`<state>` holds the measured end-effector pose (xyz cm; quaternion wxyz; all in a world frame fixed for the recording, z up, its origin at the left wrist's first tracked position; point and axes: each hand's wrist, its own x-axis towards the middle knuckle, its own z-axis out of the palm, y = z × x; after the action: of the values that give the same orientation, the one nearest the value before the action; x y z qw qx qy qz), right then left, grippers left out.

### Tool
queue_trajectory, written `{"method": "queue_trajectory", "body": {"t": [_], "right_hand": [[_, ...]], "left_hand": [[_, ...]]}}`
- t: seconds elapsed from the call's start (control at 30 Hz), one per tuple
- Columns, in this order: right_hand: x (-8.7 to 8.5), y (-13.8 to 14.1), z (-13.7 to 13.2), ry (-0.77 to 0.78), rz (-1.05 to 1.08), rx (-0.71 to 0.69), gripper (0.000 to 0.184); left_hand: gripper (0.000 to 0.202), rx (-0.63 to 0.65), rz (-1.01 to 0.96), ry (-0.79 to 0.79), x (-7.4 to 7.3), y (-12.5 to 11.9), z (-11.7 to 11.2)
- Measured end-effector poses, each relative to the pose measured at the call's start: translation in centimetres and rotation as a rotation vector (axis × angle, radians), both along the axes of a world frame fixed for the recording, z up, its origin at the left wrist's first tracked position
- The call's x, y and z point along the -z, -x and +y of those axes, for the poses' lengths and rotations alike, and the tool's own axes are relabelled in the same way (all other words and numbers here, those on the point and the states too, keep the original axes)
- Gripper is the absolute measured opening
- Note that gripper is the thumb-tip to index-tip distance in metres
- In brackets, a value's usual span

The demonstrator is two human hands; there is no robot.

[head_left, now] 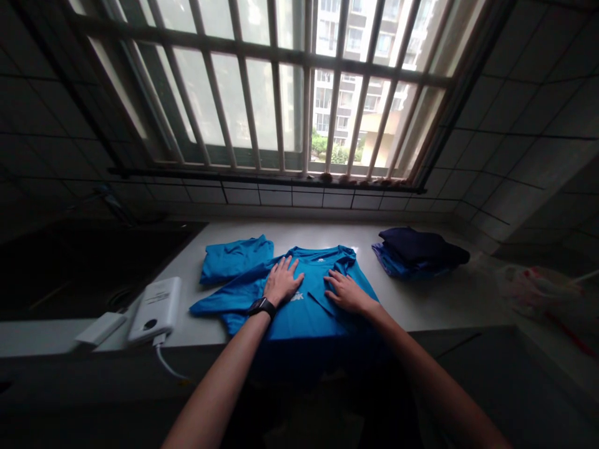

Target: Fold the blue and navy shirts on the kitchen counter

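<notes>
A blue T-shirt lies spread on the white countertop, its neckline toward the window and its lower part hanging over the front edge. My left hand, with a black watch on the wrist, rests flat on the chest beside a pale printed logo, fingers spread. On the other side of the chest lies my right hand, its fingers apart and slightly bent on the cloth. The left sleeve stretches out sideways across the counter. Near the right hand the fabric shows a fold.
A folded blue garment lies at the left, a stack of dark and blue folded clothes at the right. A white power bank with a cable and a small white box sit near the front edge. A dark sink is farther left.
</notes>
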<state>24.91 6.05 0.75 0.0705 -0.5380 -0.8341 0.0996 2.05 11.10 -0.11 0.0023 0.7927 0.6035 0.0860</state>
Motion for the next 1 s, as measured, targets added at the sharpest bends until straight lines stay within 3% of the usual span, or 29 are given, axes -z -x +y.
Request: {"method": "queue_trajectory", "body": {"t": [0.3,0.37,0.5,0.53,0.6,0.67,0.73,0.87,1.0], "right_hand": [[0.4,0.2,1.6,0.019,-0.064,0.135,0.061],[0.3,0.3,1.6,0.006,-0.058,0.144,0.061],[0.2,0.3,1.3,-0.005,-0.049,0.136,0.061],[0.3,0.2,1.2,-0.006,-0.05,0.132,0.06],[0.5,0.2,1.2,-0.014,-0.053,0.128,0.06],[0.7,0.2,1.2,-0.031,-0.058,0.136,0.059],[0.9,0.2,1.2,-0.045,-0.067,0.15,0.059],[1.1,0.3,1.2,-0.056,-0.09,0.151,0.058],[1.0,0.3,1.1,-0.059,-0.074,0.152,0.058]], "left_hand": [[0.059,-0.003,0.0,-0.009,-0.1,0.0,0.0],[0.057,-0.015,-0.011,-0.075,-0.8,-0.4,-0.6],[0.045,0.098,0.017,-0.249,-3.0,0.1,-2.9],[0.042,0.067,0.027,-0.251,-3.6,0.8,-3.6],[0.04,-0.141,0.035,-0.219,-4.5,3.3,-4.8],[0.034,-0.395,0.03,-0.149,-5.1,7.0,-5.6],[0.029,-0.518,-0.053,-0.029,-5.5,10.8,-6.0],[0.012,-0.412,-0.422,0.21,-6.5,15.7,-5.6],[0.023,-0.328,-0.615,0.299,-8.1,15.3,-4.5]]}}
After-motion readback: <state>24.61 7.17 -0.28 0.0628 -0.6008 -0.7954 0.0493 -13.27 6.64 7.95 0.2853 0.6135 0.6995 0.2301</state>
